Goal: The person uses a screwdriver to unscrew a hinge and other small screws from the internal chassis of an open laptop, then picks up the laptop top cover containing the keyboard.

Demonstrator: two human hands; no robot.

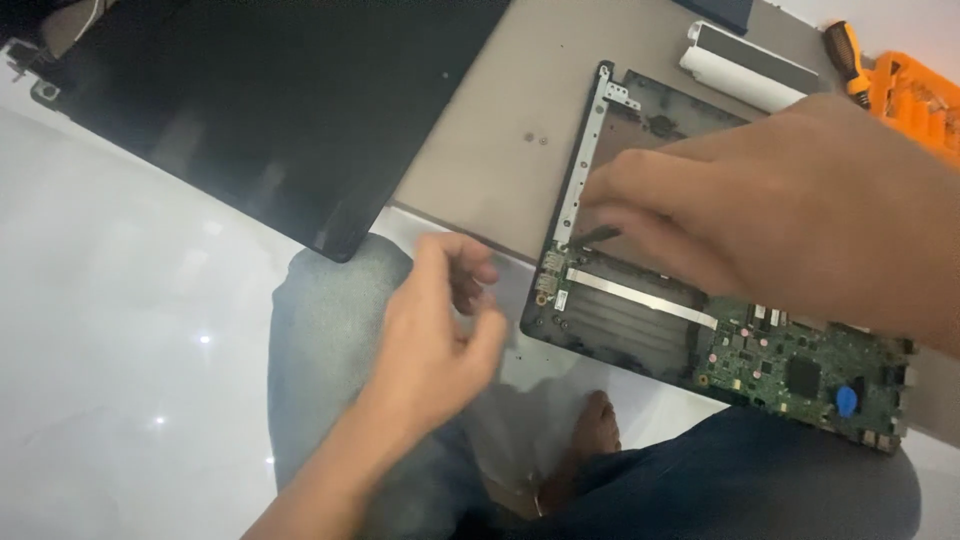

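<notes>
I am sitting on a pale glossy floor (110, 330), my knee in light denim (320, 340) lying at 7 o'clock. Just above that knee, I am holding my left hand (440, 320) loosely curled, fingers bent inward; motion blur is hiding whether anything is pinched there, so I cannot tell. At 4 o'clock, an opened laptop base (600, 320) is resting partly on my dark-trousered leg (740, 480), and its green circuit board (800, 365) is lying exposed, a flat white ribbon cable (640, 297) running across the tray. I am reaching my right hand (790, 215) over this base from 3 o'clock, fingertips (600, 195) bunched and pressing down near a small dark part beside the metal hinge strip (580, 160). Farther out, a black screen panel (270, 110) is lying at 11 o'clock. At 1 o'clock, a white cylindrical piece (745, 70) and an orange screwdriver kit (915, 100) are sitting well apart from both hands.
</notes>
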